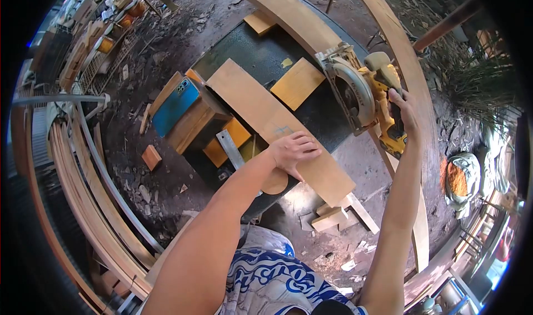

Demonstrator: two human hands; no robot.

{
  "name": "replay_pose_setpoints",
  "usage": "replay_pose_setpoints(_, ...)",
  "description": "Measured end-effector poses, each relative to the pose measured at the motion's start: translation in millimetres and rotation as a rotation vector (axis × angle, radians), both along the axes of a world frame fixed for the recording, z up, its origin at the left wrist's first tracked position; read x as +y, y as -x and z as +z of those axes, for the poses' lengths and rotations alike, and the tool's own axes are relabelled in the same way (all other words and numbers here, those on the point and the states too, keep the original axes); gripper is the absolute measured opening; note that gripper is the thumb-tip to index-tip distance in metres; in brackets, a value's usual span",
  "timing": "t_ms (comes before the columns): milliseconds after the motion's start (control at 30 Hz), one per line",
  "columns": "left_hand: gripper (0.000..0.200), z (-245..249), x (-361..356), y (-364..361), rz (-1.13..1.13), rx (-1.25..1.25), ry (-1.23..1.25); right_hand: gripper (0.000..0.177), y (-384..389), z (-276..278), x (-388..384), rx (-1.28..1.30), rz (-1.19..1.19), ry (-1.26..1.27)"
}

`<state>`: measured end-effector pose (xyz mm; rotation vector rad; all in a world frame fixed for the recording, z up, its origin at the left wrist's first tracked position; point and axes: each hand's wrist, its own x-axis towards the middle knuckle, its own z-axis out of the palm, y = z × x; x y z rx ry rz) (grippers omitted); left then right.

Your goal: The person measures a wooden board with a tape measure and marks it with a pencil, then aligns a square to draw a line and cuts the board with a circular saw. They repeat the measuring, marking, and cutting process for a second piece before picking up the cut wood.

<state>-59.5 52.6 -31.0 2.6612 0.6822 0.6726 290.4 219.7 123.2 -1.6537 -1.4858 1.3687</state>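
A long light-brown board [244,96] lies across the dark worktable. My left hand [294,153] rests on top of the board near its lower end, thumb spread away from the fingers. A pale mark shows on the wood beside it. My right hand [406,115] is closed around the rear handle of a yellow circular saw [383,93]. The saw is to the right of the board and apart from it, its round grey guard facing the table. Close to my left forearm are a metal square [230,148] and a round wooden piece [275,182].
A blue phone [176,107] lies on a wooden block at the table's left. Short wood blocks [298,83] sit on the dark tabletop [239,51]. Long curved-looking planks [383,21] run past the saw. Offcuts [330,218] and debris litter the ground; stacked timber [83,182] stands left.
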Motion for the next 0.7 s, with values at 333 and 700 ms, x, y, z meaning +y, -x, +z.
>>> replay_pose_setpoints(333, 0.103, 10, -2, -1, 0.01, 0.04, -0.014, 0.065, 10, 18, -17, -0.51, 0.048, -0.159)
replay_pose_setpoints(700, 0.045, 37, -37, 26, 0.174, -0.181, -0.067, 0.028, 197, -50, -352, -0.345, -0.31, -0.449)
